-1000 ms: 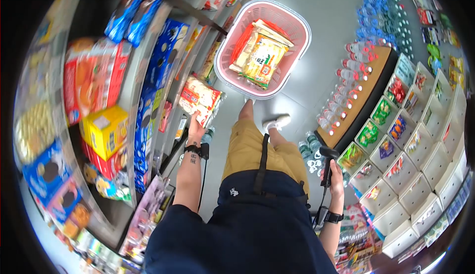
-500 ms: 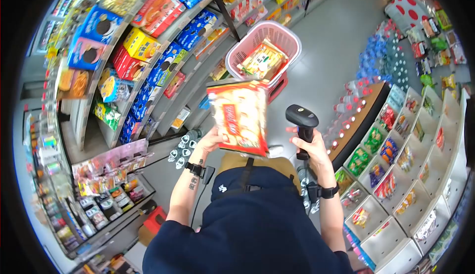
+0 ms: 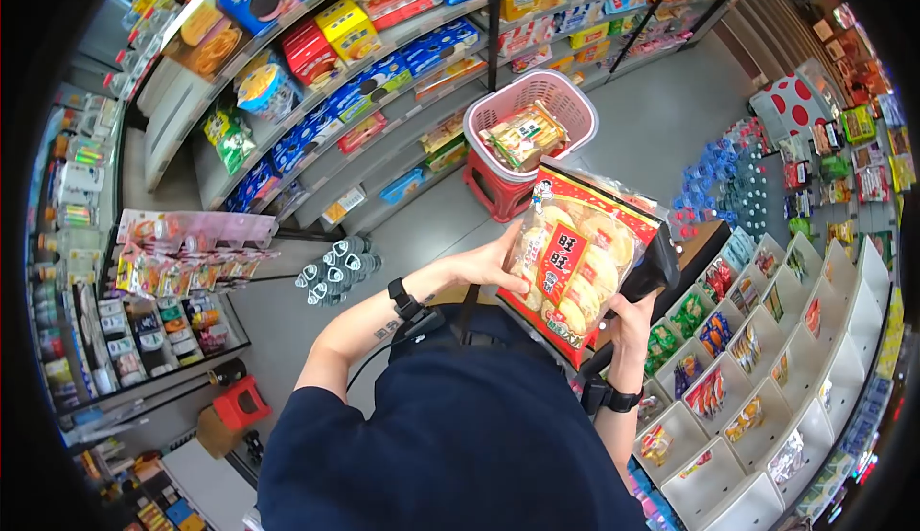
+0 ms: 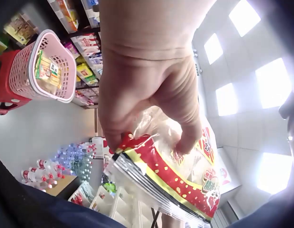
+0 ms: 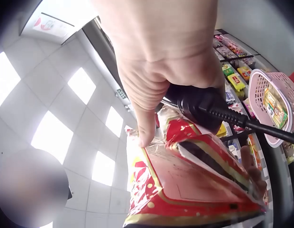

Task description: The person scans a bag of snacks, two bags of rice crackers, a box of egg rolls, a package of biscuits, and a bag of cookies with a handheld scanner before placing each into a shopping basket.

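Red-and-clear snack packet (image 3: 565,277) held up in front of torso, tilted, above floor. Left hand (image 3: 491,265): narrow grip on packet's left edge, thumb over front. Right hand (image 3: 632,322): grip closed round black scanner (image 3: 657,267) (cord trailing from it), thumb against packet's right edge. Pink basket (image 3: 575,106), smaller packs (image 3: 527,136) inside, on red stool (image 3: 494,194) beside shelves (image 3: 383,172).
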A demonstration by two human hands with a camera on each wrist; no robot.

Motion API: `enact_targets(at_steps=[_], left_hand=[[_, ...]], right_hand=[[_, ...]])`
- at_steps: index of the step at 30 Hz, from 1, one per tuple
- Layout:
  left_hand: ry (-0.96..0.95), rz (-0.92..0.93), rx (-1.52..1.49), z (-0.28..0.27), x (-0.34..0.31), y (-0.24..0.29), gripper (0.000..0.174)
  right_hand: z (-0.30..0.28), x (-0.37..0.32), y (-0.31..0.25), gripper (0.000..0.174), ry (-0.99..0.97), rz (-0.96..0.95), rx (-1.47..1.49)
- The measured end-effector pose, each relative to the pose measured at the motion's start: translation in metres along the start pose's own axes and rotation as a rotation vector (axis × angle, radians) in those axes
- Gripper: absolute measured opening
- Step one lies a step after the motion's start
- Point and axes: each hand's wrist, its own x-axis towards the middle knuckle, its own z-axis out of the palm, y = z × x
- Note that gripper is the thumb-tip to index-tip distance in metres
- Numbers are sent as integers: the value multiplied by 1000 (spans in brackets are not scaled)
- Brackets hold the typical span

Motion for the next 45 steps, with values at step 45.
enact_targets(at_steps=[45], left_hand=[[55, -56, -199, -13, -88, 8, 72]], right_hand=[[81, -62, 43, 50, 185, -46, -158]])
